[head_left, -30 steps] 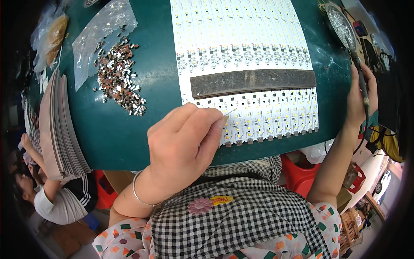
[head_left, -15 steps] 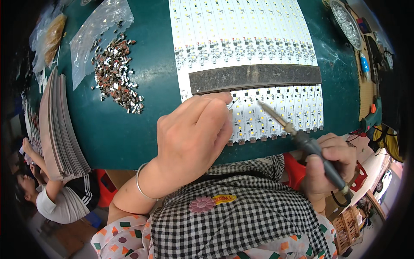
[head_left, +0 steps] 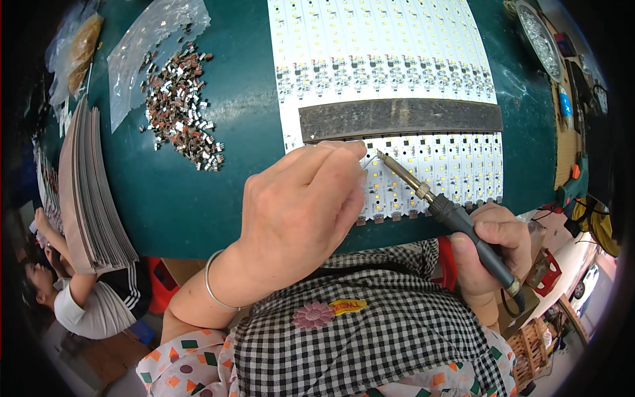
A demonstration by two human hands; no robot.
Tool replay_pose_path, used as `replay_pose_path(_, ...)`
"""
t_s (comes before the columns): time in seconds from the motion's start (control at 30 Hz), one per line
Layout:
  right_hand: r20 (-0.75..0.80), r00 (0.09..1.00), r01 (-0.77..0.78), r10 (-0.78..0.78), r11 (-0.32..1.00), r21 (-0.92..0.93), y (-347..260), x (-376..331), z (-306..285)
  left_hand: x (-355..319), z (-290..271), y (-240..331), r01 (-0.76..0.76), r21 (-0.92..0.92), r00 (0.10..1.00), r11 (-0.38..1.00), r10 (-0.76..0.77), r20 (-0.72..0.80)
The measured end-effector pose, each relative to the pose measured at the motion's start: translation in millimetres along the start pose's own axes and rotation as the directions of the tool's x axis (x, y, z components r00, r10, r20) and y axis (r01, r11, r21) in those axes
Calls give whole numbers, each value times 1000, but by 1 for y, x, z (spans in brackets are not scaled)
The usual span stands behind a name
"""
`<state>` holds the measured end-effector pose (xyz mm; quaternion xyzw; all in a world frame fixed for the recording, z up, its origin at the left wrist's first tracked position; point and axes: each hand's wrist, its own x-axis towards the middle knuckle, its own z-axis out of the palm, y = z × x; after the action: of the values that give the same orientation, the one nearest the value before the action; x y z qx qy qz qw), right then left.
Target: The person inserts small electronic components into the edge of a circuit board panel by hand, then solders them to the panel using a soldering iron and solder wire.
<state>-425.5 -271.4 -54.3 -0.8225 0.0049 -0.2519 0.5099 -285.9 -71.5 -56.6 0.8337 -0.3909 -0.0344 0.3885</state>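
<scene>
My right hand (head_left: pixel 495 241) is wrapped round the handle of a soldering iron (head_left: pixel 456 221), whose tip points up and left. That tip is at the near part of a panel of white LED circuit boards (head_left: pixel 380 43), just right of my left fingertips. My left hand (head_left: pixel 297 208) is closed in a pinch over the panel's near left part. A thin piece of solder wire (head_left: pixel 372 159) sticks out from its fingers toward the iron's tip; the rest is hidden in the hand. A dark flat bar (head_left: pixel 400 118) lies across the boards, just beyond my left fingertips.
Small connectors (head_left: pixel 178 106) lie heaped on the green table (head_left: pixel 231 86), by a clear plastic bag (head_left: pixel 155 40). A stack of long strips (head_left: pixel 92 192) stands at the left edge. A round metal dish (head_left: pixel 539 40) is far right. Another person (head_left: pixel 86 304) sits at left.
The iron's tip has moved left, closer to my left fingertips and the solder wire. The boards and bar appear slightly further right in view.
</scene>
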Motion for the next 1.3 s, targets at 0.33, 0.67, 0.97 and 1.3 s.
replay_pose_path(0.33, 144, 977, 158, -155, 987, -12, 2, 11, -3, 3, 5, -1, -17, 5, 1000, 1000, 18, -23)
replay_pose_path(0.67, 255, 959, 150, -127, 986, -72, -10, 19, -6, 5, 4, 0, -20, 4, 1000, 1000, 20, -14)
replay_pose_path(0.97, -16, 1000, -1, 1, 1000, 12, -7, -1, -11, 5, 0, 3, 10, -17, 1000, 1000, -10, 3)
replay_pose_path(1.3, 42, 999, -19, 18, 1000, 23, -4, 3, -7, 2, 0, 2, 1, 0, 1000, 1000, -1, -11)
